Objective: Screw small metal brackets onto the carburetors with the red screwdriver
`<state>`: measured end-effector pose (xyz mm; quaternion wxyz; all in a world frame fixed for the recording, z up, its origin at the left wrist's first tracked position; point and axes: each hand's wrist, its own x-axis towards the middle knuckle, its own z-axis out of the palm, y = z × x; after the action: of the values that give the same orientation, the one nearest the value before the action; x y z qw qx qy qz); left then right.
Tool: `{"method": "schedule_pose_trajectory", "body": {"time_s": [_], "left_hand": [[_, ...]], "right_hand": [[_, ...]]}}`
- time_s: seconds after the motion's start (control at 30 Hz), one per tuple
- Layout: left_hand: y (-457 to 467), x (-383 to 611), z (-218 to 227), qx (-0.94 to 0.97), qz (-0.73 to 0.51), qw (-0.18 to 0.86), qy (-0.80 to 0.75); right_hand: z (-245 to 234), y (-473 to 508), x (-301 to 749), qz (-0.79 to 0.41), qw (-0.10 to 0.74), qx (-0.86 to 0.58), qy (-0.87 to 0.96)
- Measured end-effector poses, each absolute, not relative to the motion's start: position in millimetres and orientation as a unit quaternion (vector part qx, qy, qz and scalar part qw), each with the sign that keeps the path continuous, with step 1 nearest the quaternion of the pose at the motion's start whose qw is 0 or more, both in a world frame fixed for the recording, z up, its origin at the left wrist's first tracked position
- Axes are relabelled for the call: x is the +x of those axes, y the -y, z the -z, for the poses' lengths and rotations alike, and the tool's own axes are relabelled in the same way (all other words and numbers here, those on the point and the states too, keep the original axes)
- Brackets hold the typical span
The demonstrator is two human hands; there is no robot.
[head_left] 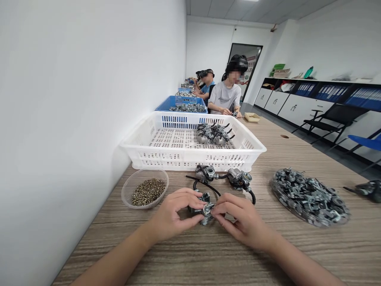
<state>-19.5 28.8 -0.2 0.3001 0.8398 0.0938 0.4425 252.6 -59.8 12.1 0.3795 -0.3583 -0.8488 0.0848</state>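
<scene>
My left hand [172, 214] and my right hand [241, 220] meet at the table's middle front, both pinched on a small grey metal carburetor [204, 207] with a black hose. The left fingers curl round its left side and the right fingertips press on its right side and top. Just beyond it lie two more carburetors [224, 176] with black hoses, loose on the wooden table [208, 254].
A clear bowl of small brass screws [147, 191] sits left of my hands. A white slotted crate [190, 145] behind holds several carburetors. A clear dish of grey metal parts [309, 196] lies right. Other people work farther along the table; chairs and cabinets stand right.
</scene>
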Motion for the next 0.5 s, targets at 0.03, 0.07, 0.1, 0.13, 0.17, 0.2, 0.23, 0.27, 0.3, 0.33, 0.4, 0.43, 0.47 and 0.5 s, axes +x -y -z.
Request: {"method": "schedule_pose_trajectory", "body": {"time_s": [0.03, 0.07, 0.1, 0.13, 0.17, 0.2, 0.23, 0.27, 0.3, 0.33, 0.4, 0.43, 0.47, 0.5], "left_hand": [[-28.6, -19.1, 0.4, 0.838, -0.443, 0.304, -0.097], [-28.4, -18.6, 0.7, 0.835, -0.443, 0.309, -0.101], [-28.1, -18.1, 0.8, 0.833, -0.444, 0.314, -0.104], [-27.8, -17.7, 0.7, 0.83, -0.445, 0.318, -0.107], [-27.4, -17.4, 0.4, 0.828, -0.445, 0.323, -0.11], [-27.0, -17.2, 0.0, 0.827, -0.445, 0.327, -0.11], [-26.5, -17.1, -0.4, 0.826, -0.443, 0.332, -0.108], [-26.0, -17.1, -0.8, 0.826, -0.441, 0.336, -0.103], [-25.5, -17.1, -1.1, 0.826, -0.439, 0.339, -0.097], [-25.1, -17.1, -1.1, 0.827, -0.438, 0.341, -0.092], [-24.6, -16.9, -0.4, 0.827, -0.438, 0.34, -0.089], [-24.4, -16.8, 0.2, 0.826, -0.44, 0.34, -0.09], [-24.3, -16.6, 0.7, 0.825, -0.441, 0.341, -0.092], [-24.2, -16.5, 1.1, 0.824, -0.441, 0.342, -0.094]], "right_hand": [[-12.0, 59.6, 252.5, -0.088, 0.381, -0.359, 0.848], [-11.9, 59.2, 252.4, -0.093, 0.382, -0.359, 0.846], [-11.9, 58.9, 252.3, -0.097, 0.383, -0.36, 0.845], [-11.9, 58.4, 252.3, -0.102, 0.385, -0.36, 0.844], [-11.9, 58.1, 252.3, -0.108, 0.386, -0.359, 0.843], [-12.1, 57.8, 252.4, -0.113, 0.387, -0.356, 0.843], [-12.3, 57.6, 252.6, -0.12, 0.387, -0.353, 0.843], [-12.6, 57.6, 252.8, -0.125, 0.387, -0.349, 0.844], [-12.9, 57.6, 252.9, -0.131, 0.386, -0.346, 0.845], [-13.3, 57.7, 253.0, -0.135, 0.386, -0.344, 0.845], [-13.9, 57.9, 252.4, -0.143, 0.387, -0.342, 0.844], [-14.0, 57.8, 251.8, -0.147, 0.388, -0.342, 0.843], [-14.0, 57.5, 250.8, -0.151, 0.391, -0.343, 0.841], [-13.9, 57.1, 249.7, -0.154, 0.394, -0.345, 0.838]]}}
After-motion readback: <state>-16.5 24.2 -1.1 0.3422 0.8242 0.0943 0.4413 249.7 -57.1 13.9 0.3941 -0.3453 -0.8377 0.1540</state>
